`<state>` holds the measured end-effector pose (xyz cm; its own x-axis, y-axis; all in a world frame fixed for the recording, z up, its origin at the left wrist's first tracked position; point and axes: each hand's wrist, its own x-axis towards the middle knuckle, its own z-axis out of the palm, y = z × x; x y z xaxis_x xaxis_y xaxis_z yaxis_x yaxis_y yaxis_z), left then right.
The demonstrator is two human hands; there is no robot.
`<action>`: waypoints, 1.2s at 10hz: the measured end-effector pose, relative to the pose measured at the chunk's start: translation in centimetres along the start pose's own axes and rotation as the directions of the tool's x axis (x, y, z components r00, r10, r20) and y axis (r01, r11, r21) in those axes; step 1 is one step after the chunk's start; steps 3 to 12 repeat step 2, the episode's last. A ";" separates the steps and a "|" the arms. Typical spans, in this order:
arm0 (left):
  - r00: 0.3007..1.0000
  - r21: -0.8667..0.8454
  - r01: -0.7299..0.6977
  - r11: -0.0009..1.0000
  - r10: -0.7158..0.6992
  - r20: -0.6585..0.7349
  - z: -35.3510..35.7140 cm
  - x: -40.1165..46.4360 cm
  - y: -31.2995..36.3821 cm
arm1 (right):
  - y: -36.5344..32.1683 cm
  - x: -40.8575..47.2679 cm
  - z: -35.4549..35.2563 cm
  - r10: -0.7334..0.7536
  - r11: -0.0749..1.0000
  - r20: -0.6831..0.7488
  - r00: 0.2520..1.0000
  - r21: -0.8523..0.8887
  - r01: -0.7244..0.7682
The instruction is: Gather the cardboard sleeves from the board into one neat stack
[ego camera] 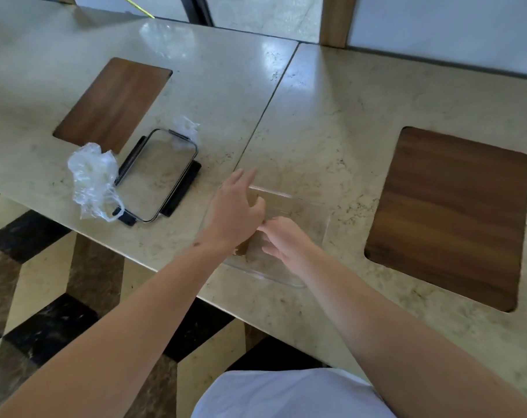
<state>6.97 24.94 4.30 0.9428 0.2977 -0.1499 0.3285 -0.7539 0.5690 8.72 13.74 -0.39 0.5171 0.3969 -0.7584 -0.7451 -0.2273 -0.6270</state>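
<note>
Beige marble tabletop point(331, 95) across most of the frame, with dark wooden insets at right point(449, 218) and upper left point(114, 101). At centre, a clear plastic tray point(298, 218) near the front edge, with brown cardboard sleeves point(257, 203) inside, partly hidden. Left of centre, a clear lid with black clips point(159, 176), crumpled plastic wrap point(92, 179) beside it. Left hand point(235, 212) over the tray's left part, fingers stretched, relaxed. Right hand point(283, 239) inside the tray, fingers loosely bent; grip on anything impossible to tell.
</note>
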 end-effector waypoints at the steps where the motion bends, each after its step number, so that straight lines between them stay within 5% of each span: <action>1: 0.985 0.062 -0.168 0.984 0.165 0.060 1.8 0.9 3.3 | -1.9 -3.1 -4.6 -0.058 0.994 -0.020 0.998 -0.095 0.056; 2: 0.944 0.170 -0.285 0.943 0.246 0.219 3.2 2.5 7.8 | -3.8 -7.1 -9.8 -0.128 0.963 -0.203 0.971 -0.259 0.073; 12: 0.944 0.170 -0.285 0.943 0.246 0.219 3.2 2.5 7.8 | -3.8 -7.1 -9.8 -0.128 0.963 -0.203 0.971 -0.259 0.073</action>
